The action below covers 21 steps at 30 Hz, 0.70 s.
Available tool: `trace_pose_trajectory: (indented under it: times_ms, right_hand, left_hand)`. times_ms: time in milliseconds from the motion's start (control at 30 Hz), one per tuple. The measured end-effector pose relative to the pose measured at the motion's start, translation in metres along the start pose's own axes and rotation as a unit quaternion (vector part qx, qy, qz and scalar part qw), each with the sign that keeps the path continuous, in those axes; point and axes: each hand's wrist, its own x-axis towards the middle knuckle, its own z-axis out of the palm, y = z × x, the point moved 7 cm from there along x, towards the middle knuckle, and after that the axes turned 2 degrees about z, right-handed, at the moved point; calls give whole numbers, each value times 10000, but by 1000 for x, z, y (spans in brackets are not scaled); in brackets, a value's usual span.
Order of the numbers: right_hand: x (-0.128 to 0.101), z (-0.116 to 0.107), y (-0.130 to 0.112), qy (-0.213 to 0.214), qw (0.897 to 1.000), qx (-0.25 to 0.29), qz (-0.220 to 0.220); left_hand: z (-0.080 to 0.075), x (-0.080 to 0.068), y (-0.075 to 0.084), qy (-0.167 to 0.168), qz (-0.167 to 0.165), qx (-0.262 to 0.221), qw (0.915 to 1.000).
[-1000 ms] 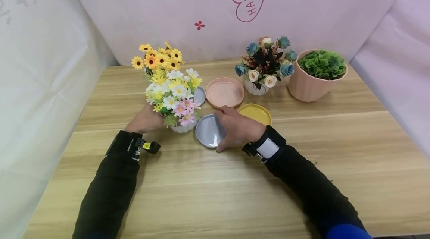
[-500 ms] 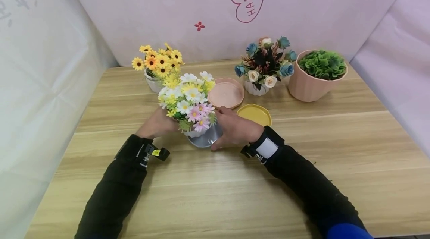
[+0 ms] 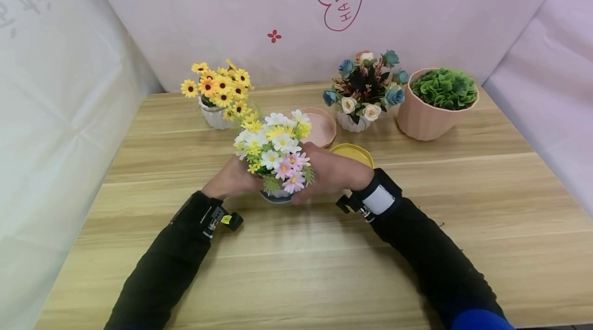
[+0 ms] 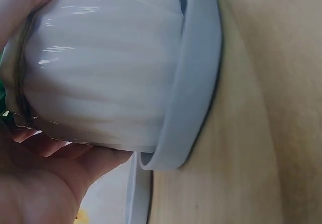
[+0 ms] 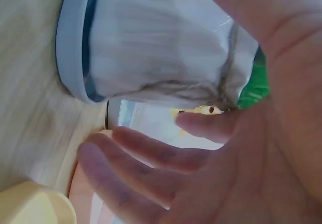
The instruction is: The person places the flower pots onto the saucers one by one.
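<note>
Head view, left to right: sunflower pot (image 3: 214, 113) at rear left of table (image 3: 463, 201). Left hand (image 3: 230, 179) grips white pot (image 4: 100, 73), fingers curled round its side. White pot sits in grey saucer (image 4: 193, 78), daisies (image 3: 274, 147) above. Right hand (image 3: 331, 173) cups the pot's other side, fingers loosely spread. Yellow saucer (image 3: 354, 154), rose pot (image 3: 352, 121) and pink planter (image 3: 423, 119) stand beyond.

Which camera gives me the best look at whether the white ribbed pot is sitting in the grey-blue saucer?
Left wrist: the white ribbed pot sits with its base inside the grey-blue saucer. The right wrist view shows the same, partly behind fingers. In the head view, flowers hide most of the pot.
</note>
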Motion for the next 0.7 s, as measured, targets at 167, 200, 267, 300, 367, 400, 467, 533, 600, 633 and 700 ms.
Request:
trace_pose_trajectory:
  times_ms: [167, 200, 267, 300, 367, 400, 467, 533, 600, 633, 700]
  right_hand:
    - [2, 3, -6, 74, 9993, 83, -347]
    - [3, 4, -6, 72, 9992, 133, -380]
    - [5, 7, -8, 73, 9986, 240, -470]
    - [6, 8, -9, 69, 9983, 301, -497]
    - [8, 11, -9, 53, 9976, 434, -530]
    - [8, 13, -10, 44, 9972, 477, -573]
    - [8, 15, -10, 39, 9966, 546, -621]
    - [6, 19, -9, 18, 9964, 568, -632]
    - [4, 21, -8, -2, 9963, 585, -630]
    - [2, 22, -7, 3, 9968, 535, -601]
    - [1, 24, -6, 18, 9971, 499, -581]
  left_hand:
    - [1, -1, -4, -30, -165, 106, 9998]
    - [1, -1, -5, -38, -189, 135, 9997]
    - [2, -1, -5, -72, -223, 151, 9996]
    - [2, -1, -5, -96, -254, 158, 9995]
    - [3, -1, -5, -146, -303, 217, 9992]
    - [4, -1, -5, -178, -329, 249, 9990]
    - [5, -1, -6, -241, -404, 351, 9983]
    - [7, -2, -6, -282, -454, 465, 9975]
    - [10, -2, -5, -330, -418, 551, 9971]
    - [11, -3, -4, -348, -379, 574, 9970]
    - [13, -3, -2, -368, -314, 589, 9971]
